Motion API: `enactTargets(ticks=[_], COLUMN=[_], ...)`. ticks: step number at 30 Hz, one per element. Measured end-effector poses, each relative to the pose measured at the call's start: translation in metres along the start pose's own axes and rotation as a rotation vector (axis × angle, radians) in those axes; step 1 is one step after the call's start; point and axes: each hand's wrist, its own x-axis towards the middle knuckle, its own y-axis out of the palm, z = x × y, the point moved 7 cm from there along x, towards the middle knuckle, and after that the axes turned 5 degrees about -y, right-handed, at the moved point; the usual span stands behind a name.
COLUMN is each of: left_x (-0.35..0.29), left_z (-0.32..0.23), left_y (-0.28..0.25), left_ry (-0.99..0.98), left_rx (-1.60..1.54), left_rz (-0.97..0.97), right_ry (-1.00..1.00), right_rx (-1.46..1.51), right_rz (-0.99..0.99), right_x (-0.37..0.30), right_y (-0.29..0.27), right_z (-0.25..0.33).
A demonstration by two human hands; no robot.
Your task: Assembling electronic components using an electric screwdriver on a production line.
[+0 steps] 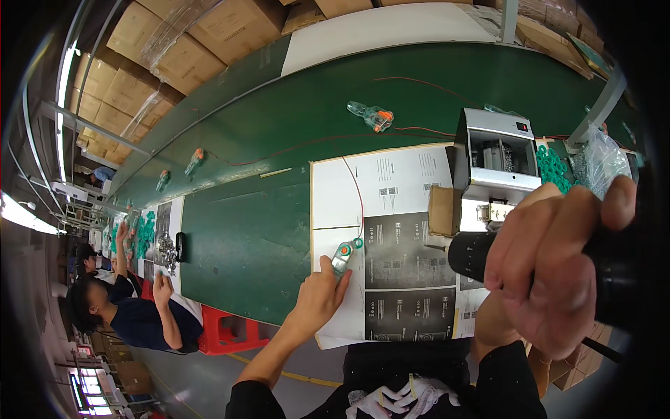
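Right hand (548, 272) gripping black screwdriver (470, 256), left hand (317, 299) pinching clear piece (341, 258) — wide green tabletop (244, 237) past paper edge (318, 202)

Ceiling lights (26, 216) glare at left; the edges curve darkly.

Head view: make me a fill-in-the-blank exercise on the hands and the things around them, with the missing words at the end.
1. The right hand holds a driver coloured ____.
2. The left hand touches a clear part whose round spot inside a green circle is ____.
3. The metal box stands toward the picture's ____ side.
4. The plastic stool is ____.

Missing words: black; orange; right; red.
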Motion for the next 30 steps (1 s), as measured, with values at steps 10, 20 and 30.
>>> enactTargets(ticks=[10, 20, 30], left_x=[0.011, 0.258, 0.300], left_z=[0.056, 0.156, -0.032], left_y=[-0.014, -0.156, -0.049], left_ry=[-0.203, 0.062, 0.753], left_rx=[-0.810, 0.243, 0.114], left_rz=[-0.211, -0.738, -0.381], right_ry=[-0.150, -0.178, -0.184], right_rx=[0.191, 0.117, 0.124], right_rz=[-0.210, -0.150, -0.069], right_x=[0.003, 0.009, 0.019], right_y=[0.000, -0.002, -0.016], right_z=[0.001, 0.009, -0.003])
